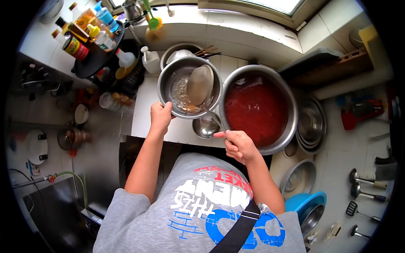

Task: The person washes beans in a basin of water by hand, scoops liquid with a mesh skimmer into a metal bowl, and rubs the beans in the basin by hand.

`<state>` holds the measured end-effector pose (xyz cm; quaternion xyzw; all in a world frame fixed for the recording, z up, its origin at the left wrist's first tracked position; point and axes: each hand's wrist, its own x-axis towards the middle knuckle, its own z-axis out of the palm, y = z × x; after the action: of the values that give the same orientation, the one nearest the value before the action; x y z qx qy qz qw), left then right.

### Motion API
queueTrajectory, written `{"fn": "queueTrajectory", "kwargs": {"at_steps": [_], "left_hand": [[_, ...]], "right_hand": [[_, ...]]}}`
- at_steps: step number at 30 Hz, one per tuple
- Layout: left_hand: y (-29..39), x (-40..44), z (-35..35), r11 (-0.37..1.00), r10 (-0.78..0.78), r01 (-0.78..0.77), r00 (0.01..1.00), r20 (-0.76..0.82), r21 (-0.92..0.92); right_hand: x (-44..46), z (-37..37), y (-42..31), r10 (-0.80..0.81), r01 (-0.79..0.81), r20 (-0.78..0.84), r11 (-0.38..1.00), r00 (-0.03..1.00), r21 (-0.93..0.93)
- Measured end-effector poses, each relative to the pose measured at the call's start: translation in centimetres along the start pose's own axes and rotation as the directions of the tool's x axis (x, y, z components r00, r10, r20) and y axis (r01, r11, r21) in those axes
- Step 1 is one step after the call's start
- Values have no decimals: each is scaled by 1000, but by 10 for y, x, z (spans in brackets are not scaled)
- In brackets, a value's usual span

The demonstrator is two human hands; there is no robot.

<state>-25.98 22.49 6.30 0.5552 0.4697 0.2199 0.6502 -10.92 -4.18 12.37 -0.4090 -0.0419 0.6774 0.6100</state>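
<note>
My left hand [161, 116] grips the near rim of a steel bowl [161, 87], which holds a little clear liquid. In my right hand [239, 145] is the handle of a metal ladle [200, 85], its forefinger stretched out along it. The ladle's round head is over the inside of the bowl. To the right stands a large steel basin [291, 103] of dark red liquid [255, 109]. A small steel bowl [205, 127] sits beneath the ladle handle, between the held bowl and my right hand.
Bottles crowd a black round rack [101, 59] at the upper left. Behind the held bowl are another pot [185, 45] and chopsticks [206, 51]. Nested steel bowls [311, 124] and a blue basin [301, 201] lie right. Utensils [366, 194] hang far right.
</note>
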Motion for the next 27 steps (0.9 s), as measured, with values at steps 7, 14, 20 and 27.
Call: {"fn": "queueTrajectory", "kwargs": {"at_steps": [7,14,20,27], "left_hand": [[-14,-20,-44,996,-64,54,988,-140,-75],[-58,-16,-75,987,-111,87,975,-193,-132],[-67,-20,-81,990,-67,34,967,-245,-137],[-49,-19,-83,965,208,-139,921,-329,222]], "right_hand": [[23,42,4,-529,99,-92,323,843,-941],[46,50,5,-538,119,31,129,842,-984],[80,54,16,-134,-81,-161,469,978,-879],[98,53,40,-264,37,-65,364,962,-931]]}}
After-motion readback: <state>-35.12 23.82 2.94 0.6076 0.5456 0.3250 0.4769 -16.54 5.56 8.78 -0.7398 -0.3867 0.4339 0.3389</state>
